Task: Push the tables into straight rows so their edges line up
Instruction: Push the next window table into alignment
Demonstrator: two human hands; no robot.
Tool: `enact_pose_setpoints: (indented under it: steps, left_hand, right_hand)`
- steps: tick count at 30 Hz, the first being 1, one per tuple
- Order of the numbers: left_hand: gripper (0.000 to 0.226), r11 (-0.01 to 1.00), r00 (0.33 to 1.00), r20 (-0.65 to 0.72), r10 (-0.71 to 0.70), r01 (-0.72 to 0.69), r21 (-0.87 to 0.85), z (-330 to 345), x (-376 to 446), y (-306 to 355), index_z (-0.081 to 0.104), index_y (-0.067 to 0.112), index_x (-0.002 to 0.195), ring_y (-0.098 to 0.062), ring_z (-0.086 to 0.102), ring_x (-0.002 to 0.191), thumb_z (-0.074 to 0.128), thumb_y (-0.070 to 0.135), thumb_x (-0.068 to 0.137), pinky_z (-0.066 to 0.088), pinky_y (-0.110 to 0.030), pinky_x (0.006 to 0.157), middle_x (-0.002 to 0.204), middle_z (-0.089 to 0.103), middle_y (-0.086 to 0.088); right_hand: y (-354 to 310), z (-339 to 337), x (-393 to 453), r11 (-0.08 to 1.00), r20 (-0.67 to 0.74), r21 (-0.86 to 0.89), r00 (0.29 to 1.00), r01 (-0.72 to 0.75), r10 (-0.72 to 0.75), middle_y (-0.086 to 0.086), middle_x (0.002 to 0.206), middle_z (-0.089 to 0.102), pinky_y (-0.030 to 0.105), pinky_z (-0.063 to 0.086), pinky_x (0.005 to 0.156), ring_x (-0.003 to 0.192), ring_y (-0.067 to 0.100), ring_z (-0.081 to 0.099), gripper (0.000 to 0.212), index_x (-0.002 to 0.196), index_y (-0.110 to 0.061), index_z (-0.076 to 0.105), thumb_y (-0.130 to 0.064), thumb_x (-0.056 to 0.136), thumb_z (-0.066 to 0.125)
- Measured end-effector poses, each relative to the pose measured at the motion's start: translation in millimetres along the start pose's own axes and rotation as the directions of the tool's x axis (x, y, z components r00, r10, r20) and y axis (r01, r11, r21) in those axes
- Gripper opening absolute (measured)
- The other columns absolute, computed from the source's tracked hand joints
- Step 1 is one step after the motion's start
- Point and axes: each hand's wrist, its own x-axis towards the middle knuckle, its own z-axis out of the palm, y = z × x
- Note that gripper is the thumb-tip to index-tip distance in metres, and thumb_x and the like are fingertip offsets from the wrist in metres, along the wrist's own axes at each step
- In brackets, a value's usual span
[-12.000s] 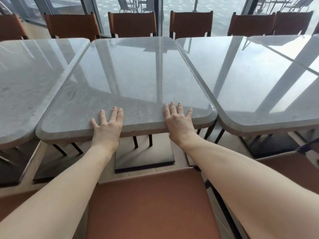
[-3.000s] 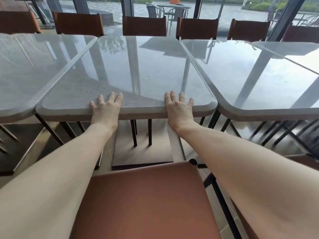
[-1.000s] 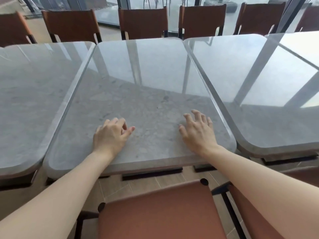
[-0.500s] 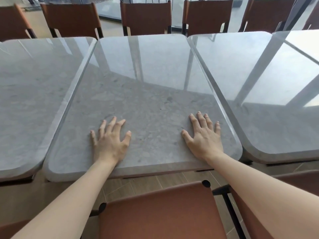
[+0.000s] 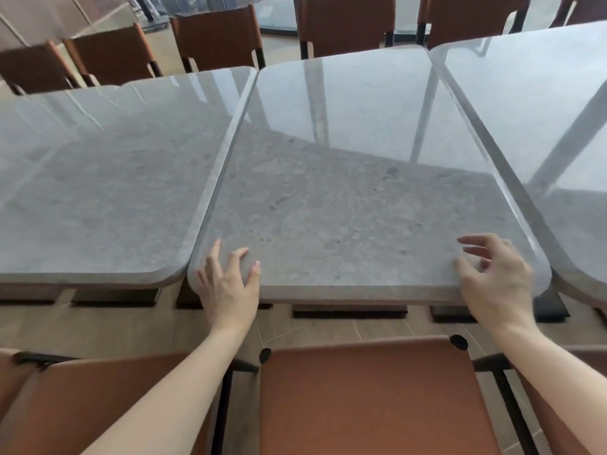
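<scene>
The left hand (image 5: 226, 287) lies at the near left corner of the middle grey stone-topped square counter (image 5: 354, 192), fingers straight and spread, palm over the near edge. The right hand (image 5: 496, 280) is at the near right corner of the same counter, its fingers loosely bent and parted, holding nothing; motion blur hides whether the fingertips touch the top.

This middle counter stands between two like it. The left grey stone counter (image 5: 105, 178) sits just beside it, their side edges running close together, and the left one's near edge lies slightly farther from the person than the middle one's. The right grey stone counter (image 5: 542, 103) is likewise just beside it on the other side.

A brown leather-seated chair (image 5: 371, 399) with a black frame stands directly below the arms, another brown chair (image 5: 82, 402) to its left. More brown-backed chairs (image 5: 216, 34) line the far side of the counters, on a wood-look floor (image 5: 98, 323).
</scene>
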Motion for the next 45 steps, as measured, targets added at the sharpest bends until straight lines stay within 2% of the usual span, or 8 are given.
enact_pose_setpoints:
  steps: [4, 8, 11, 13, 18, 29, 39, 45]
  left_hand:
    - [0.052, 0.88, 0.899, -0.086, -0.43, 0.396, -0.261, -12.5, -12.5, -0.9, 0.05, 0.012, 0.123, -0.038, 0.032, 0.131, 0.072, 0.043, 0.088, 0.029, -0.049, 0.107, 0.143, 0.032, -0.013]
    - [0.082, 0.309, 0.568, 0.24, -0.787, 0.7, -0.644, -15.0, -9.2, 11.0, 0.028, 0.015, 0.145, -0.037, 0.04, 0.135, 0.077, 0.044, 0.085, 0.043, -0.051, 0.106, 0.152, 0.032, -0.014]
    - [0.084, -0.2, 0.471, 0.631, -0.616, 0.681, -0.704, -10.6, -10.1, 18.7, 0.034, 0.017, 0.149, -0.035, 0.059, 0.116, 0.08, 0.04, 0.084, 0.058, -0.054, 0.082, 0.138, 0.052, -0.016]
    - [0.064, -0.307, 0.516, 0.722, -0.461, 0.671, -0.675, -6.2, -16.8, 31.7, 0.042, 0.015, 0.14, -0.034, 0.058, 0.11, 0.076, 0.031, 0.089, 0.054, -0.056, 0.095, 0.118, 0.057, -0.016]
    - [0.026, -0.417, 0.513, 0.805, -0.299, 0.689, -0.593, -3.5, -37.6, 71.0, 0.051, 0.01, 0.096, -0.033, 0.06, 0.093, 0.072, 0.025, 0.092, 0.053, -0.052, 0.098, 0.105, 0.058, -0.017]
    - [0.025, -0.406, 0.575, 0.781, -0.245, 0.67, -0.621, 6.1, -40.9, 64.3, 0.054, 0.008, 0.1, -0.029, 0.06, 0.113, 0.073, 0.02, 0.091, 0.051, -0.046, 0.102, 0.103, 0.062, -0.014]
    - [0.017, -0.395, 0.554, 0.783, -0.283, 0.677, -0.621, 4.1, -47.0, 68.5, 0.055, 0.01, 0.097, -0.026, 0.059, 0.111, 0.068, 0.021, 0.095, 0.05, -0.043, 0.103, 0.102, 0.062, -0.012]
    - [0.039, -0.275, 0.527, 0.78, -0.338, 0.737, -0.617, -14.0, -48.9, 75.8, 0.048, 0.011, 0.128, -0.028, 0.058, 0.113, 0.067, 0.023, 0.096, 0.047, -0.043, 0.104, 0.12, 0.058, -0.014]
  right_hand:
    - [4.0, -4.9, -38.6, 0.925, -0.246, 0.119, 0.892, -0.361, 0.38, 0.019, 0.12, 0.047, 0.05, 0.046, 0.093, 0.102, 0.031, 0.05, 0.037, 0.11, -0.011, 0.047, -0.028, 0.089, 0.073]
    - [9.7, 2.1, -36.0, 0.356, 0.077, 0.623, 0.508, -0.696, 0.858, 0.013, 0.134, 0.044, 0.043, 0.05, 0.099, 0.121, 0.03, 0.05, 0.083, 0.137, -0.008, 0.04, -0.047, 0.077, 0.083]
    - [4.9, -1.6, -20.9, 0.151, 0.298, 0.759, 0.543, -0.634, 0.785, 0.005, 0.115, 0.055, 0.048, 0.056, 0.091, 0.107, 0.026, 0.057, 0.066, 0.132, -0.011, 0.046, -0.038, 0.083, 0.081]
    - [6.8, -2.1, -12.8, 0.045, 0.357, 0.804, 0.542, -0.592, 0.76, 0.008, 0.108, 0.061, 0.049, 0.058, 0.082, 0.093, 0.026, 0.062, 0.052, 0.122, -0.012, 0.049, -0.03, 0.084, 0.08]
    - [13.9, -8.4, -14.8, -0.042, 0.492, 0.785, 0.582, -0.618, 0.647, 0.012, 0.101, 0.063, 0.049, 0.053, 0.094, 0.087, 0.028, 0.062, 0.025, 0.1, -0.011, 0.054, -0.026, 0.092, 0.072]
    - [16.5, -12.1, -19.7, 0.04, 0.476, 0.787, 0.647, -0.616, 0.596, 0.017, 0.099, 0.063, 0.049, 0.053, 0.086, 0.087, 0.032, 0.063, 0.055, 0.137, -0.006, 0.045, -0.026, 0.092, 0.072]
    - [27.6, -9.3, -17.4, -0.004, 0.516, 0.759, 0.598, -0.651, 0.613, 0.016, 0.11, 0.064, 0.045, 0.055, 0.076, 0.089, 0.031, 0.064, 0.046, 0.127, -0.008, 0.049, -0.027, 0.092, 0.072]
    - [21.0, -22.1, -12.7, 0.273, 0.477, 0.442, 0.482, -0.854, 0.735, 0.019, 0.111, 0.067, 0.046, 0.057, 0.068, 0.088, 0.036, 0.071, 0.054, 0.121, -0.009, 0.045, -0.051, 0.093, 0.065]
